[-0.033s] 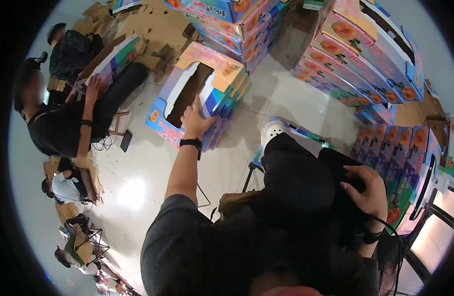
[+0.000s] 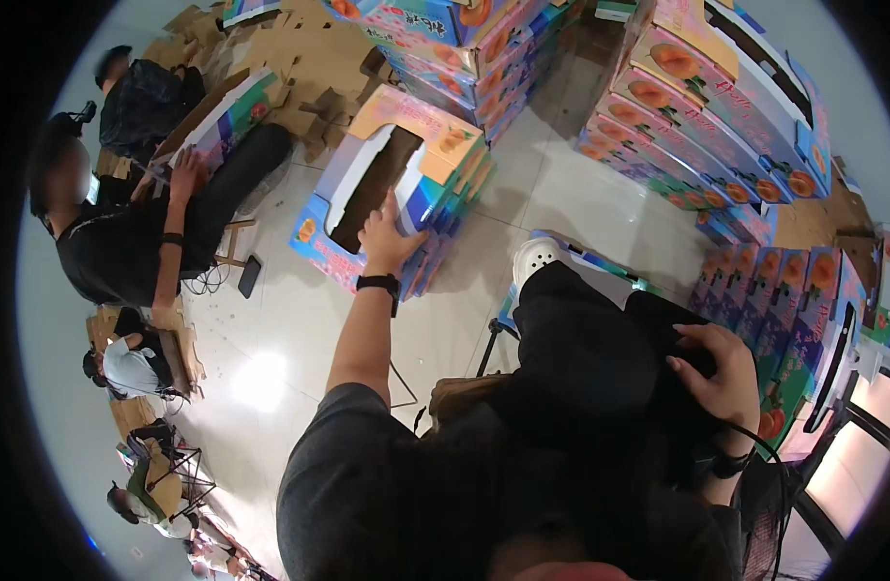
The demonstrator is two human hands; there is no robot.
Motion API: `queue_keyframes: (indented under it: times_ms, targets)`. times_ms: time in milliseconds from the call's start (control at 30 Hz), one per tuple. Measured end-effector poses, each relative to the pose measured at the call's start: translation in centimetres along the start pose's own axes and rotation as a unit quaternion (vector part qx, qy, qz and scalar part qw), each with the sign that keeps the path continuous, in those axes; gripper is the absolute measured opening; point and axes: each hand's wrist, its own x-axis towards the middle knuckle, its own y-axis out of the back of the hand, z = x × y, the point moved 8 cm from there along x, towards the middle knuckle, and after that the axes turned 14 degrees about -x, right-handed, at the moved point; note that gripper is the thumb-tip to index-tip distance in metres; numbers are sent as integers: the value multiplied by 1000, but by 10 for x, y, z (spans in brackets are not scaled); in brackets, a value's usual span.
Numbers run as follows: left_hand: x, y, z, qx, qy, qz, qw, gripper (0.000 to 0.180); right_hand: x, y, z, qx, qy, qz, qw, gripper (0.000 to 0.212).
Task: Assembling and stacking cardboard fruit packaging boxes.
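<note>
My left hand (image 2: 389, 246) rests on the near edge of a colourful cardboard fruit box (image 2: 421, 121), the top one of a short stack. Its index finger stretches along the long dark opening in the box's top, and the thumb spreads off to the right. Pink, blue and orange printing with fruit pictures covers the box. On my dark-trousered leg lies my right hand (image 2: 721, 373), fingers apart and holding nothing. A white clog (image 2: 536, 256) on my foot shows beside another flat box (image 2: 600, 271) on the floor.
Tall stacks of similar boxes stand ahead (image 2: 464, 58) and at right (image 2: 696, 116); more boxes (image 2: 803, 320) stand near my right side. At left a seated person (image 2: 116, 242) handles a box (image 2: 212, 131). A phone (image 2: 250, 276) lies on the floor. Flattened cardboard (image 2: 290, 48) covers the far left.
Almost nothing differs. The view has shifted very slightly, and my left hand keeps its place on the box. My right hand has not moved.
</note>
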Motion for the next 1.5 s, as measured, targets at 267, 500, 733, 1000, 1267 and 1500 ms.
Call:
queue_keyframes:
  times_ms: [267,500,733,1000,1267,1500]
  targets:
    - [-33,-12,28,-7,19,46,999,110,-11,1,2,10,28,30,999,31]
    - [-61,-32,55,-15,52,28,998,113,-18,3,6,15,43,38,998,29]
    - [-81,-49,78,-15,80,11,997,112,-20,9,3,6,61,45,997,29]
    - [-66,-25,78,-8,35,108,994,109,-24,10,7,10,61,56,997,28]
    - [-66,-31,74,5,52,87,995,108,-23,11,6,11,64,43,997,29]
    - [-68,-29,81,-4,55,88,995,108,-22,9,4,13,65,28,997,30]
